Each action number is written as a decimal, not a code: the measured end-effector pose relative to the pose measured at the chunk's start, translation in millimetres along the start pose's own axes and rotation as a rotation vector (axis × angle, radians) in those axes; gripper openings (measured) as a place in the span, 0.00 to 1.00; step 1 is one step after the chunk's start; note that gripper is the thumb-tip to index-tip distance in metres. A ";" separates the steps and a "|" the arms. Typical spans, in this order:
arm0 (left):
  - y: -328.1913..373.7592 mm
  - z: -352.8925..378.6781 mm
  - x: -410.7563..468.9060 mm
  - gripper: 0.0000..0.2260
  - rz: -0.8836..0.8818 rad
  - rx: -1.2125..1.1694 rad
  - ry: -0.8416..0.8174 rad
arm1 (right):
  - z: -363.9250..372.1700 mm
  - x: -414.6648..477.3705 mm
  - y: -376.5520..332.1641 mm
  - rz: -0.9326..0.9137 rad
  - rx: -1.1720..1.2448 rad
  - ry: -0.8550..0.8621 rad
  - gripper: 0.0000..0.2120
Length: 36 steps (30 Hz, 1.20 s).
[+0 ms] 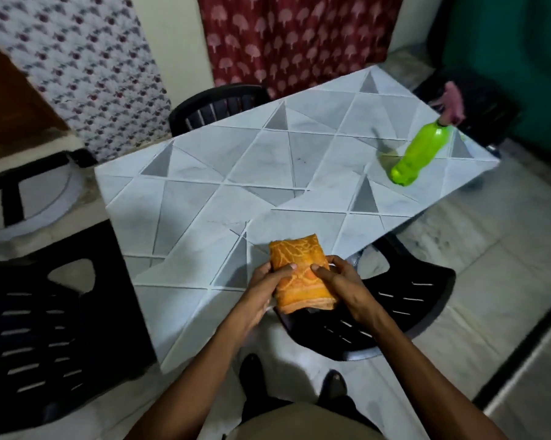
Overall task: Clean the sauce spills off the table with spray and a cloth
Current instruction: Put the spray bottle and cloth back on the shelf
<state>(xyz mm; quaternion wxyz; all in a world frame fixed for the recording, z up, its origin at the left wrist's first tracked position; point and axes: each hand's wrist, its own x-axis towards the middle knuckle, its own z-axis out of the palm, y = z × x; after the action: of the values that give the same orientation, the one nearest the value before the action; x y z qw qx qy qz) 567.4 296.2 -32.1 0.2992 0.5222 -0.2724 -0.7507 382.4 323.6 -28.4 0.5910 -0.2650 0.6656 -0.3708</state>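
Cloth (299, 274), one, orange and folded, clamped between two hands over the near edge of the one table (204, 185): left hand (261, 293) gripping its left side, right hand (347, 287) its right, thumbs on top. One green spray bottle (420, 154) with a pink trigger standing far right on the table, well apart from the cloth. Near-left chair (45, 312), near-right chair (410, 296) and far chair (217, 106), all black.

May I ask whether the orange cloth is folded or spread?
Folded: the orange cloth is a compact, thick rectangle with stacked layers showing at its near edge.
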 end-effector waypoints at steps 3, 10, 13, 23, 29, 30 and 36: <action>-7.7 50.3 2.3 0.19 -0.097 -0.081 -0.115 | -49.7 -17.1 -5.3 -0.069 -0.010 0.005 0.15; -41.0 202.9 10.2 0.15 -0.060 -0.061 -0.083 | -211.4 -40.3 -9.1 -0.159 -0.076 0.088 0.15; -50.0 261.1 15.4 0.17 -0.009 -0.087 -0.043 | -275.0 -45.3 -19.0 -0.190 -0.098 0.092 0.14; -17.7 373.2 27.1 0.19 0.171 -0.095 0.208 | -393.7 -8.8 -82.3 -0.320 -0.126 0.062 0.15; 31.3 399.4 59.4 0.09 0.341 -0.090 0.374 | -421.6 57.8 -136.7 -0.417 -0.277 0.015 0.23; 39.1 403.1 67.6 0.08 0.367 -0.098 0.398 | -424.4 68.1 -146.9 -0.428 -0.309 0.007 0.26; 79.6 428.8 107.3 0.09 0.465 -0.100 0.492 | -432.8 131.4 -199.0 -0.520 -0.426 -0.028 0.39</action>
<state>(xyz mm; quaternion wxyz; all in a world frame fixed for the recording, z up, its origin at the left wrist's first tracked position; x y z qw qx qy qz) 144.8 205.2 90.0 0.5442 0.5962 -0.2668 -0.5265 -81.3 181.4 66.0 0.4172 -0.5486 0.6299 -0.3581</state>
